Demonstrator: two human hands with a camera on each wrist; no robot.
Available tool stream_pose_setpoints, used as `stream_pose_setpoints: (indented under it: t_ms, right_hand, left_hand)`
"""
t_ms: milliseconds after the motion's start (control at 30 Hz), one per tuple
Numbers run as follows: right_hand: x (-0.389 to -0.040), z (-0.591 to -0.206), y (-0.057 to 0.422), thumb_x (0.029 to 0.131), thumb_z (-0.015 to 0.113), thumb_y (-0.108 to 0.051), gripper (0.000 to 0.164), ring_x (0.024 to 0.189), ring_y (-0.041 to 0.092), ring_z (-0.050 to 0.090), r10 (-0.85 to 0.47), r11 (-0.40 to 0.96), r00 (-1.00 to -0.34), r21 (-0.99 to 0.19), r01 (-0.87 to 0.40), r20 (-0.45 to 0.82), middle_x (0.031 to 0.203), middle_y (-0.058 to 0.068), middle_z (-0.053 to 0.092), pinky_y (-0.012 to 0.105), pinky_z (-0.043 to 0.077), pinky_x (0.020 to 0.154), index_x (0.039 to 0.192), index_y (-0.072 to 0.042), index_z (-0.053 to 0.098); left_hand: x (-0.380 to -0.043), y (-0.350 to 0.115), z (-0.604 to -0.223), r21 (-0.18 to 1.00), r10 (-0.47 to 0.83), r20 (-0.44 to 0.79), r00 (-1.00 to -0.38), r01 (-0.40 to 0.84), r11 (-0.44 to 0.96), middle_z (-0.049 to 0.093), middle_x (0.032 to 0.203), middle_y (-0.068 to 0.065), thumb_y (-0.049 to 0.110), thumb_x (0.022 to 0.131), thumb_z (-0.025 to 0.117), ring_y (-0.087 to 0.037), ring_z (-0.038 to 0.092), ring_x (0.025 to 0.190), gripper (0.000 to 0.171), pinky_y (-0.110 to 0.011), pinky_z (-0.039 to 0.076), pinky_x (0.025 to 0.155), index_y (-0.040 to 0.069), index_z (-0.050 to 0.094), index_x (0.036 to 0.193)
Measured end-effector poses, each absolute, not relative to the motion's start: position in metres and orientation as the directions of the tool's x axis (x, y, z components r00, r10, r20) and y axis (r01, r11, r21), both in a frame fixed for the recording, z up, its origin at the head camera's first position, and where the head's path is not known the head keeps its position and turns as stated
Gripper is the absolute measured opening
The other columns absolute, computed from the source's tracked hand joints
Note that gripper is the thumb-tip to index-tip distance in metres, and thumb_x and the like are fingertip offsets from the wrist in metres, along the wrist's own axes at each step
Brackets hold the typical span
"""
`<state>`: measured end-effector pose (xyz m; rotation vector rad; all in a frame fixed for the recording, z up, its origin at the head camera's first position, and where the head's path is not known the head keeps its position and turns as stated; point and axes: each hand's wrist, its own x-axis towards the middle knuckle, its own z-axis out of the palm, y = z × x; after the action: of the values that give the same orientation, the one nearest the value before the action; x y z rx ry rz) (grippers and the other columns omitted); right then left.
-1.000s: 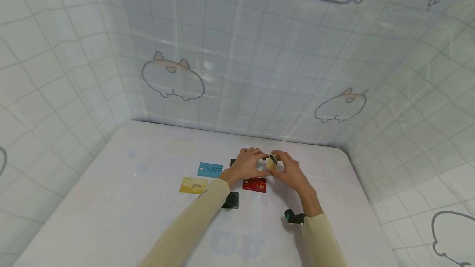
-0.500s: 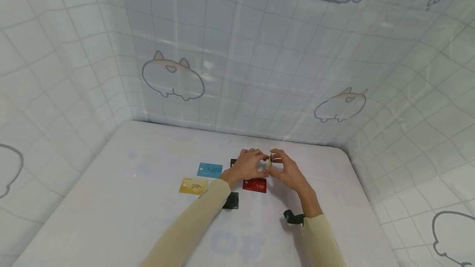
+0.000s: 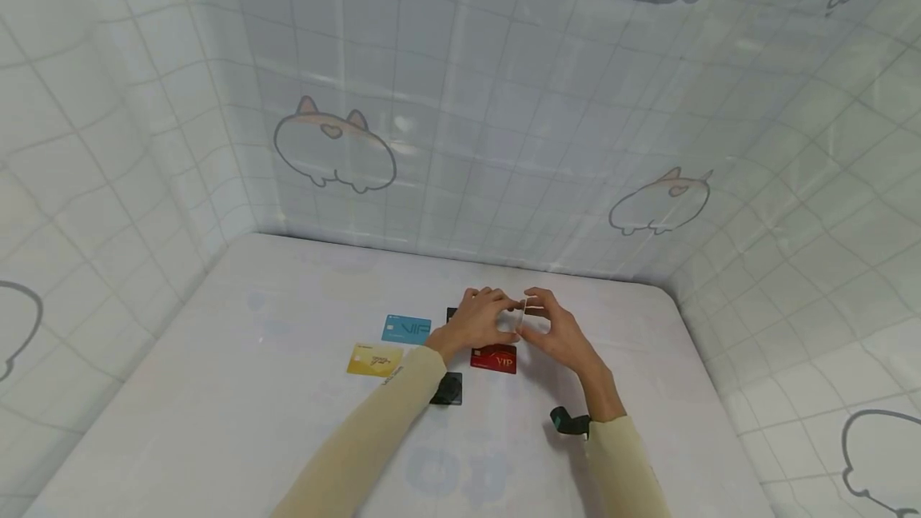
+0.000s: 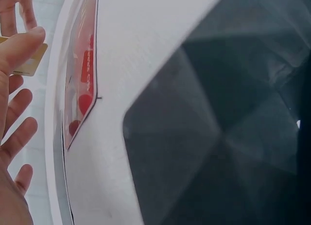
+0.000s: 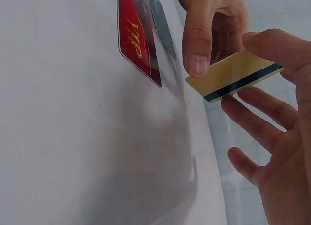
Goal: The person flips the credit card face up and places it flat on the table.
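Observation:
A gold card point(image 3: 522, 316) is held up above the white table, edge-on in the head view. In the right wrist view the gold card point(image 5: 238, 74) shows a dark stripe along one long side. My right hand point(image 3: 563, 336) pinches it between thumb and fingers at one end; the other fingers of the right hand point(image 5: 286, 147) are spread. My left hand point(image 3: 476, 320) pinches the opposite end, its thumb point(image 5: 198, 52) on the face. Below the hands lies a red VIP card point(image 3: 493, 359). A black card point(image 3: 451, 313) is mostly covered by the left hand.
Left of the hands lie a blue card point(image 3: 406, 329) and a yellow card point(image 3: 375, 360). Another black card point(image 3: 449, 389) is partly under the left sleeve. A small dark device point(image 3: 568, 421) sits at the right wrist. A patterned curtain point(image 3: 460, 102) rises behind the table.
The gold card has turned between the hands, from showing its striped face to standing edge-on in the head view. The hands have barely shifted, and the cards on the table lie still.

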<state>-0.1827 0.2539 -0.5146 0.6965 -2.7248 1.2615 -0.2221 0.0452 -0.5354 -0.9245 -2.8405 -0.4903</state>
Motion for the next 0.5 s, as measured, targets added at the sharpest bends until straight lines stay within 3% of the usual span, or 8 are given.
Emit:
stream_pose_setpoints:
  t_ms: [267,500]
  right_hand:
    - [-0.1829,-0.5144,0.2546,0.09,0.077,-0.024,0.066,0.125,0.043,0.058,-0.391,0.514,-0.883,-0.734,-0.443,0.259,0.137,0.012,0.058,0.071,0.04,0.099,0.144,-0.02,0.039]
    - [-0.1815,-0.5132,0.2544,0.09,0.078,-0.026,0.067,0.125,0.039,0.059,-0.392,0.534,-0.884,-0.719,-0.445,0.255,0.137,0.011,0.058,0.07,0.041,0.1,0.142,-0.032,0.037]
  left_hand:
    - [-0.221,0.043,-0.5347,0.282,0.551,0.2,-0.81,0.586,0.76,0.061,0.131,0.007,0.064,0.084,0.071,-0.018,0.052,0.124,0.066,-0.054,0.034,0.108,0.03,0.059,0.14]
    - [-0.2205,0.042,-0.535,0.284,0.544,0.183,-0.819,0.574,0.768,0.06,0.131,0.009,0.064,0.083,0.071,-0.017,0.051,0.124,0.065,-0.052,0.034,0.109,0.033,0.059,0.139]
